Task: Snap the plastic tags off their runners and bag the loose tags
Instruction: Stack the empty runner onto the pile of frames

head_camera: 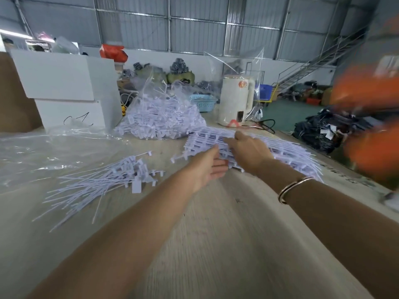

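Both arms are extended forward over the pale wood-grain table [216,244]. The left hand [208,167] is placed at the near edge of the stack of white plastic tag runners [216,139], with the thumb on top and the fingers curled underneath, so that the edge of the stack is gripped. The right hand [248,149] is laid palm-down on top of the same stack; its fingers are bent over the runners, but whether they are clamped on them or merely pressed down cannot be told. A thin metal bracelet [293,188] is worn on the right wrist.

The stack is located at the centre-right of the table, flat on the surface. A loose pile of white detached tags with long thin stems [103,182] is located to the left of the hands, well apart from the stack. A clear plastic bag filled with white tags [159,117] is positioned behind it. Flat clear plastic sheeting [43,152] is spread at the far left. A cream cylindrical appliance [235,100] is positioned behind the stack.
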Motion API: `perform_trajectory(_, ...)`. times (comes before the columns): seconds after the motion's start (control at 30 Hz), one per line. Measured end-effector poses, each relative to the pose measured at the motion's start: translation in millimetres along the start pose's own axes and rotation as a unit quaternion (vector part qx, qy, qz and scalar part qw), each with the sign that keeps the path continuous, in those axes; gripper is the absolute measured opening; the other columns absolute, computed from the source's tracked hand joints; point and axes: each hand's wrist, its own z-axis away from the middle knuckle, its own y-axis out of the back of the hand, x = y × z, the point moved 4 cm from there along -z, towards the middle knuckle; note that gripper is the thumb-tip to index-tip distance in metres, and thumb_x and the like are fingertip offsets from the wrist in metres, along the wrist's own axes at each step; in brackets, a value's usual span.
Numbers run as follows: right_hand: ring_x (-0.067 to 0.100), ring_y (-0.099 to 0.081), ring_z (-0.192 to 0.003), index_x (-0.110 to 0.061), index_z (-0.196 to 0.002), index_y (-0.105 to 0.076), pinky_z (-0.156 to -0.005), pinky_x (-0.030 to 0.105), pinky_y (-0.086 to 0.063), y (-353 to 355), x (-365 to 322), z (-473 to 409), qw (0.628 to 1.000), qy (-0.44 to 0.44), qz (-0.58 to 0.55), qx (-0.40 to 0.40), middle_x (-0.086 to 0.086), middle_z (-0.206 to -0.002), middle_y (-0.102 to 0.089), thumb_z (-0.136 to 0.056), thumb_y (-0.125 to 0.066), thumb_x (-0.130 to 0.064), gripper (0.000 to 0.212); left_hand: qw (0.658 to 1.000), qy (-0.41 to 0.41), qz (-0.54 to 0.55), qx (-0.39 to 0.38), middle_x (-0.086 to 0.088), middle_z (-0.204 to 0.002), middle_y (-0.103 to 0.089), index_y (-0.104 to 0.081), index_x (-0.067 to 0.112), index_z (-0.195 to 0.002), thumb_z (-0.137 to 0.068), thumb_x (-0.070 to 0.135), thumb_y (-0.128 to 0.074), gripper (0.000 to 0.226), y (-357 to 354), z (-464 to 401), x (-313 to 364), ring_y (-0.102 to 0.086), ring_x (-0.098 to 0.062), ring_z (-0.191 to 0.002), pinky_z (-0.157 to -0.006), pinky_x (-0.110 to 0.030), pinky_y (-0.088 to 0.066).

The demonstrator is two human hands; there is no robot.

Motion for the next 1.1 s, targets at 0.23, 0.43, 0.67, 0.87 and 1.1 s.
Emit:
perform_trajectory(0.23, 0.025, -0.05, -0.12, -0.019, -0.145, -0.031, -0.096, 0.035, -0.04, -22, 5, 37, 0.968, 0.073, -0.201, -0.128, 0.007, -0.135, -0.048, -0.095, -0.048, -0.018, 0.052, 0.976, 0.034, 0.164, 0.138, -0.006, -0.083, -0.057, -0.053, 0.009, -0.108, -0.099, 0.016, -0.041, 0.016, -15, -26, -33, -0.056, -0.014, -0.071, -0.08, -0.03, -0.045)
perform_trajectory(0.43, 0.016, -0.05, -0.121, -0.022, -0.141, -0.04, -0.097, 0.034, -0.033, -4, 0, 45, 0.984, 0.123, -0.119, -0.036, -0.003, -0.137, -0.05, -0.096, -0.039, -0.036, 0.047, 0.971, -0.055, 0.084, 0.215, -0.012, -0.071, -0.06, -0.049, -0.002, -0.11, -0.098, 0.009, -0.033, 0.022, 7, -14, -18, -0.06, -0.011, -0.039, -0.038, -0.022, -0.05)
perform_trajectory(0.67, 0.023, -0.053, -0.112, -0.018, -0.14, -0.041, -0.091, 0.037, -0.042, 27, -33, 39, 0.972, 0.129, -0.196, -0.005, 0.006, -0.127, -0.052, -0.096, -0.046, -0.019, 0.045, 0.949, -0.175, -0.028, 0.261, -0.016, -0.074, -0.065, -0.057, 0.002, -0.095, -0.095, 0.01, -0.037, 0.022, 27, 27, 18, -0.059, -0.013, -0.043, -0.041, -0.019, -0.047)
perform_trajectory(0.87, 0.018, -0.017, -0.143, -0.022, -0.149, -0.021, -0.113, 0.028, -0.013, 6, 0, 43, 0.936, -0.05, -0.311, -0.155, -0.003, -0.156, -0.017, -0.101, -0.029, -0.04, 0.052, 0.94, -0.172, -0.003, 0.294, -0.015, -0.088, -0.065, -0.052, 0.008, -0.099, -0.096, 0.01, -0.037, 0.015, 47, 48, 26, -0.064, -0.018, -0.059, -0.05, -0.026, -0.054)
perform_trajectory(1.1, 0.021, -0.029, -0.139, -0.037, -0.147, -0.019, -0.111, 0.035, -0.024, -15, 32, 59, 0.977, -0.043, -0.128, -0.163, -0.007, -0.158, -0.013, -0.102, -0.022, -0.038, 0.045, 0.915, -0.217, -0.058, 0.335, -0.019, -0.096, -0.065, -0.048, 0.008, -0.092, -0.097, 0.012, -0.036, 0.014, 68, 63, 34, -0.068, -0.025, -0.066, -0.058, -0.034, -0.058)
